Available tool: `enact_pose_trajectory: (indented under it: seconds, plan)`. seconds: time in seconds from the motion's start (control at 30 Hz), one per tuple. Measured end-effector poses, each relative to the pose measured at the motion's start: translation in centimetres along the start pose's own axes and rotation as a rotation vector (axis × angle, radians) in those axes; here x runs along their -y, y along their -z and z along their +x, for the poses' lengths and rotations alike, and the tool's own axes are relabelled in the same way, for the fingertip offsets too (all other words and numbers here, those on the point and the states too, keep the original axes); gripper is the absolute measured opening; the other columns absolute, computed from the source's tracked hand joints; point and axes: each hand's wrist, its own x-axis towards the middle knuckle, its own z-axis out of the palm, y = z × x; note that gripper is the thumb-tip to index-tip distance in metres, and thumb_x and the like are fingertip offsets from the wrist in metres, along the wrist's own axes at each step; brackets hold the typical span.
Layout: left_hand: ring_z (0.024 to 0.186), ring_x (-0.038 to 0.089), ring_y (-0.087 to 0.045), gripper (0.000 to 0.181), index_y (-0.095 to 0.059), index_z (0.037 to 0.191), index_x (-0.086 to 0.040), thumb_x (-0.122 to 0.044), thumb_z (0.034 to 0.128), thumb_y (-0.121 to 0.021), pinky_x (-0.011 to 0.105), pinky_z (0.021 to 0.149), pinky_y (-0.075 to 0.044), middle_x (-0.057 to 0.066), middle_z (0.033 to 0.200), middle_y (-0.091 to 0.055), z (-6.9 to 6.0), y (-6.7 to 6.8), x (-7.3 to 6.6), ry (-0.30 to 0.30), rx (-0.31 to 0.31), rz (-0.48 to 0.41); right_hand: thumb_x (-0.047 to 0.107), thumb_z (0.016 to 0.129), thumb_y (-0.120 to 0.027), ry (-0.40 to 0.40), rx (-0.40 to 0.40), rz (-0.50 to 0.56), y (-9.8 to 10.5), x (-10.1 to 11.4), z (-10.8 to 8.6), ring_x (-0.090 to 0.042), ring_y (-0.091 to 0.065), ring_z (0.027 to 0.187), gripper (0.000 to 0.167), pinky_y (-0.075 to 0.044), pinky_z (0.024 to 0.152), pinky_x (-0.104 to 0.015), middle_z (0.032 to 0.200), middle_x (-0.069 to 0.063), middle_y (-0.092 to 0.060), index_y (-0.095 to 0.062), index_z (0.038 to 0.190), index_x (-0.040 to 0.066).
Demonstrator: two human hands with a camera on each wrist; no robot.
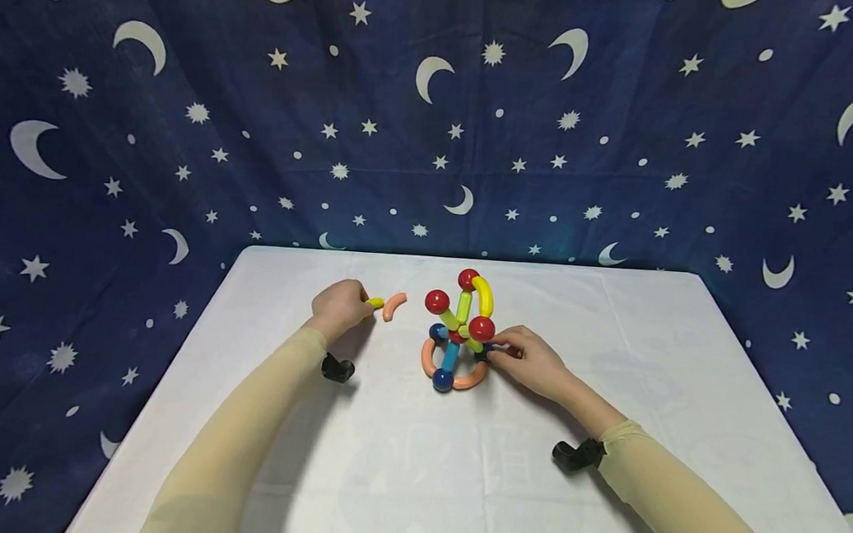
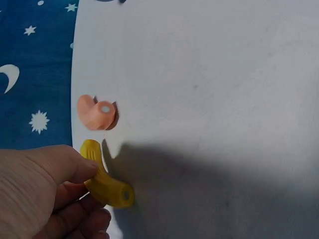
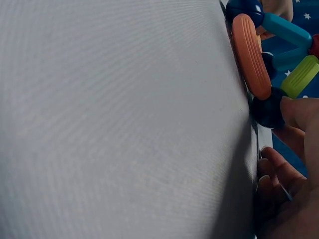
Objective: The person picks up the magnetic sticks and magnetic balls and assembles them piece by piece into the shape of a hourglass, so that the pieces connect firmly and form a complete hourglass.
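Note:
A yellow curved magnetic stick (image 2: 107, 186) is pinched between the thumb and fingers of my left hand (image 1: 339, 307), low over the table's left part. Just beyond it lies an orange curved stick (image 1: 394, 306). Near the middle stands a structure of magnetic sticks and balls, with red balls (image 1: 481, 329) higher up, green and blue sticks (image 1: 451, 356), and orange curved sticks (image 3: 250, 56) around its base. My right hand (image 1: 531, 361) pinches a dark blue ball (image 3: 269, 108) at the base's right side. Another yellow curved stick (image 1: 483, 296) joins two red balls.
A white cloth covers the table (image 1: 397, 479). Behind and beside it hangs a dark blue curtain (image 1: 380, 82) with moons and stars. Black wrist cameras (image 1: 578, 455) sit at both sleeves.

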Motion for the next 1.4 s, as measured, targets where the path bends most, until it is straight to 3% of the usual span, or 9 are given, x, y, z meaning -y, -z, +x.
enact_pose_trajectory:
  seconds: [0.23, 0.37, 0.57, 0.8, 0.93, 1.2, 1.27, 1.33, 1.4]
  plan:
    - [0.089, 0.024, -0.061, 0.02, -0.07, 0.111, -0.009, -0.022, 0.0984, -0.063, 0.038, 0.076, -0.049, 0.009, 0.106, -0.067, -0.3, 1.7, -0.5, -0.068, -0.007, -0.202, 0.033, 0.097, -0.072, -0.001, -0.006, -0.001, 0.0, 0.0, 0.0, -0.018, -0.056, 0.095, 0.029, -0.048, 0.084, -0.038, 0.117, -0.001, -0.063, -0.074, 0.122, 0.017]
    - [0.107, 0.027, -0.062, 0.032, -0.069, 0.126, -0.008, -0.026, 0.0998, -0.063, 0.043, 0.091, -0.049, 0.011, 0.122, -0.067, -0.7, 1.9, -1.0, -0.108, 0.036, -0.172, 0.032, 0.097, -0.072, 0.007, -0.015, 0.009, 0.0, 0.0, 0.0, -0.018, -0.056, 0.096, 0.029, -0.048, 0.084, -0.038, 0.117, -0.001, -0.062, -0.074, 0.121, 0.017]
    - [0.119, 0.035, -0.057, 0.041, -0.067, 0.134, -0.008, -0.028, 0.0997, -0.064, 0.05, 0.097, -0.047, 0.013, 0.131, -0.064, -0.2, 1.6, 0.1, -0.063, 0.01, -0.065, 0.032, 0.098, -0.071, 0.006, -0.013, 0.012, -0.2, -0.2, 0.2, -0.017, -0.055, 0.096, 0.028, -0.048, 0.084, -0.038, 0.116, -0.001, -0.062, -0.074, 0.121, 0.017]
    - [0.111, 0.035, -0.048, 0.037, -0.074, 0.12, -0.011, -0.037, 0.0948, -0.071, 0.051, 0.095, -0.037, 0.009, 0.119, -0.069, 0.6, 0.8, 2.9, 0.0, 0.015, -0.212, 0.032, 0.097, -0.072, 0.002, -0.011, 0.024, -0.3, -0.1, 0.2, -0.018, -0.056, 0.095, 0.03, -0.048, 0.084, -0.038, 0.117, -0.002, -0.062, -0.074, 0.122, 0.016]
    - [0.107, 0.031, -0.054, 0.037, -0.075, 0.119, -0.011, -0.038, 0.0946, -0.07, 0.046, 0.093, -0.041, 0.007, 0.116, -0.071, 0.8, 0.3, 3.6, 0.015, 0.047, -0.262, 0.032, 0.097, -0.071, 0.0, -0.018, 0.012, -0.2, -0.1, 0.1, -0.018, -0.055, 0.095, 0.03, -0.047, 0.083, -0.038, 0.117, -0.002, -0.061, -0.074, 0.122, 0.015]
    - [0.096, 0.03, -0.058, 0.032, -0.079, 0.115, -0.013, -0.036, 0.0925, -0.075, 0.048, 0.087, -0.043, 0.004, 0.106, -0.073, 0.7, -0.5, 2.9, -0.124, -0.074, 0.04, 0.033, 0.098, -0.07, -0.004, -0.017, 0.012, -0.4, -0.1, 0.1, -0.018, -0.055, 0.096, 0.031, -0.048, 0.084, -0.038, 0.118, -0.003, -0.061, -0.073, 0.124, 0.016]
    - [0.093, 0.029, -0.058, 0.03, -0.078, 0.114, -0.012, -0.033, 0.0921, -0.075, 0.047, 0.085, -0.043, 0.003, 0.103, -0.073, 0.6, -0.6, 2.7, -0.142, -0.093, 0.059, 0.034, 0.098, -0.07, -0.004, -0.016, 0.007, -0.4, -0.1, 0.0, -0.018, -0.055, 0.096, 0.032, -0.048, 0.084, -0.038, 0.118, -0.003, -0.061, -0.073, 0.125, 0.016]
    - [0.092, 0.027, -0.059, 0.03, -0.075, 0.115, -0.01, -0.03, 0.0924, -0.074, 0.044, 0.084, -0.044, 0.004, 0.103, -0.073, 0.4, -0.5, 2.5, -0.139, -0.099, -0.01, 0.034, 0.098, -0.07, -0.004, -0.015, 0.004, -0.4, -0.2, 0.0, -0.019, -0.054, 0.096, 0.033, -0.047, 0.083, -0.038, 0.118, -0.003, -0.061, -0.073, 0.125, 0.016]
    - [0.095, 0.025, -0.062, 0.032, -0.072, 0.119, -0.009, -0.03, 0.0941, -0.073, 0.042, 0.085, -0.046, 0.006, 0.108, -0.072, 0.3, -0.1, 2.0, -0.118, -0.071, -0.193, 0.034, 0.098, -0.07, -0.003, -0.015, 0.002, -0.3, -0.2, 0.0, -0.019, -0.054, 0.095, 0.033, -0.047, 0.083, -0.038, 0.118, -0.003, -0.061, -0.073, 0.125, 0.015]
